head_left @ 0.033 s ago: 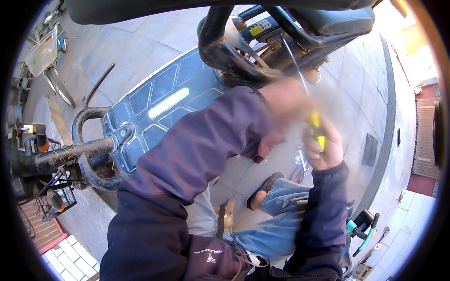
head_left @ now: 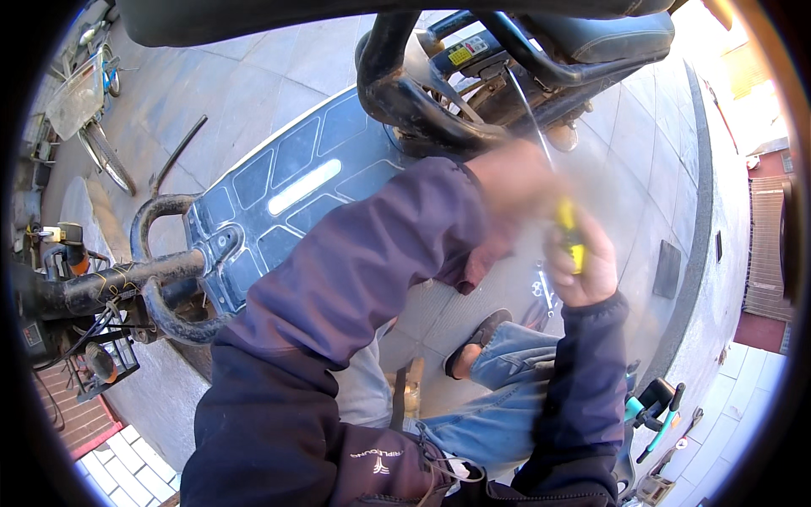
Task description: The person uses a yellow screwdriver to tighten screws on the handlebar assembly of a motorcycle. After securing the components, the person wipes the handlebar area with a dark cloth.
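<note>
My right hand (head_left: 585,264) is closed around the yellow and black handle of a long screwdriver (head_left: 568,213). Its thin metal shaft runs up and left into the open body of an electric scooter (head_left: 308,182), beneath the padded seat (head_left: 604,38). My left hand (head_left: 517,179) is beside the shaft, just above the handle; motion smears its fingers, so its grip cannot be made out. Dark red fabric (head_left: 486,262) shows below the left wrist. The screwdriver's tip sits among the scooter's inner parts, near a blue labelled cylinder (head_left: 463,56), and is hard to see.
A wrench (head_left: 545,291) and small metal pieces lie on the paving by my foot. Black frame tubing (head_left: 384,93) stands close ahead of my left hand. The scooter's steering column (head_left: 160,269) reaches left. A bicycle (head_left: 101,152) is at far left, and a low wall runs along the right.
</note>
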The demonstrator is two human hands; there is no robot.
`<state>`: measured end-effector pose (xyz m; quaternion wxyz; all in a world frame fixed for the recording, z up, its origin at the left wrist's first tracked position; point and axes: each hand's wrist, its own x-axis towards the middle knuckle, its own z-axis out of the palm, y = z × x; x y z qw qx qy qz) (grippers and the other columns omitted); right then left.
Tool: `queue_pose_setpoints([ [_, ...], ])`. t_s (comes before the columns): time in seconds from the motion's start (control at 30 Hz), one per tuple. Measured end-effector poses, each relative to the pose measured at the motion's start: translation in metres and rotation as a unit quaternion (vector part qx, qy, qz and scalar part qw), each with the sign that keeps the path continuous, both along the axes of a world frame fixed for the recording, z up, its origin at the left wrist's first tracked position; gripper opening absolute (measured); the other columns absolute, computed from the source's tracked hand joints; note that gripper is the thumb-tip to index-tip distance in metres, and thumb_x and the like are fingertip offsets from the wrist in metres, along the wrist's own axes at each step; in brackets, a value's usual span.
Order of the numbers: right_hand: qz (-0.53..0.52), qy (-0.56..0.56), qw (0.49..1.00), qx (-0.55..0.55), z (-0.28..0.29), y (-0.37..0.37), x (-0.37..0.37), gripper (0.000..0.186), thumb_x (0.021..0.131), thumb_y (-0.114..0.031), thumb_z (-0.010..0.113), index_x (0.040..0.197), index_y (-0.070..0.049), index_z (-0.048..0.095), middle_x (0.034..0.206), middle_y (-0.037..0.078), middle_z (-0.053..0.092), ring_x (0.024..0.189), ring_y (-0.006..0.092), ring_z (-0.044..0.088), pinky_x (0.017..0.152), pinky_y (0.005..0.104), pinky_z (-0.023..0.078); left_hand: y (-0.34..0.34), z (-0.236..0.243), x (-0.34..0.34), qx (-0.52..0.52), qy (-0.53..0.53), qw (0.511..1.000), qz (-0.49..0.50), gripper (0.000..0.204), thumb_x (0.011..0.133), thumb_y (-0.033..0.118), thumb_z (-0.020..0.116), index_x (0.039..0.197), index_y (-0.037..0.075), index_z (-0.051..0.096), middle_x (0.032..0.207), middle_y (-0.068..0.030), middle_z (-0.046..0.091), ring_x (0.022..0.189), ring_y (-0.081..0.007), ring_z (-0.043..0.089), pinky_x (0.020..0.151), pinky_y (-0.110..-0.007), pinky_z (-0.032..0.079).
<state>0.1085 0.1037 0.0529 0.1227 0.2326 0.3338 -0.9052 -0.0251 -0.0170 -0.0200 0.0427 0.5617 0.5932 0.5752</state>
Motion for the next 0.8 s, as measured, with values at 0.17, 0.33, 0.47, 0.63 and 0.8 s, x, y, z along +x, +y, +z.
queue_pose_setpoints([
  [0.17,-0.098,0.152,0.595,0.783,-0.019,-0.023,0.007,0.032,0.083,-0.010,0.071,0.106,0.008,0.058,0.086,0.010,0.064,0.073,0.0134,0.058,0.069,0.0233,0.047,0.006,0.005,0.002,-0.088,-0.379,0.920,-0.040,0.019,0.090,0.018,0.063,0.087,-0.001,0.065,0.060,-0.0011,0.056,0.048,-0.0075,0.052,0.042,-0.019,0.035],
  [0.33,-0.031,-0.007,0.968,0.250,-0.003,-0.006,0.002,0.027,0.090,-0.021,0.062,0.102,0.002,0.059,0.076,0.005,0.059,0.052,0.0043,0.045,0.040,0.0194,0.032,0.006,-0.002,0.001,-0.040,-0.185,0.981,-0.030,0.018,0.089,0.017,0.063,0.087,-0.001,0.064,0.060,-0.0014,0.056,0.047,-0.0066,0.051,0.042,-0.019,0.036],
  [0.47,0.000,0.025,0.988,0.153,-0.003,0.005,-0.001,0.032,0.093,-0.027,0.057,0.106,0.002,0.058,0.078,0.005,0.060,0.052,0.0043,0.047,0.040,0.0190,0.033,0.000,0.007,-0.001,0.043,0.103,0.993,0.036,0.018,0.089,0.017,0.064,0.088,-0.001,0.064,0.061,-0.0017,0.056,0.047,-0.0069,0.051,0.043,-0.019,0.037],
  [0.63,-0.102,0.142,0.655,0.735,-0.026,-0.017,0.005,0.032,0.085,-0.015,0.068,0.107,0.006,0.059,0.081,0.007,0.063,0.063,0.0080,0.058,0.053,0.0201,0.044,0.011,-0.015,0.001,-0.019,-0.126,0.992,0.001,0.018,0.089,0.016,0.064,0.089,-0.002,0.064,0.063,-0.0027,0.058,0.050,-0.0070,0.051,0.045,-0.019,0.038],
  [0.8,0.013,0.000,0.998,-0.056,-0.008,0.017,0.002,0.030,0.094,-0.026,0.054,0.105,0.002,0.055,0.078,0.009,0.061,0.050,0.0096,0.050,0.041,0.0224,0.038,0.001,0.002,-0.002,-0.043,-0.115,0.992,-0.013,0.019,0.089,0.017,0.063,0.088,-0.002,0.065,0.064,-0.0039,0.059,0.050,-0.0070,0.051,0.045,-0.019,0.038],
])
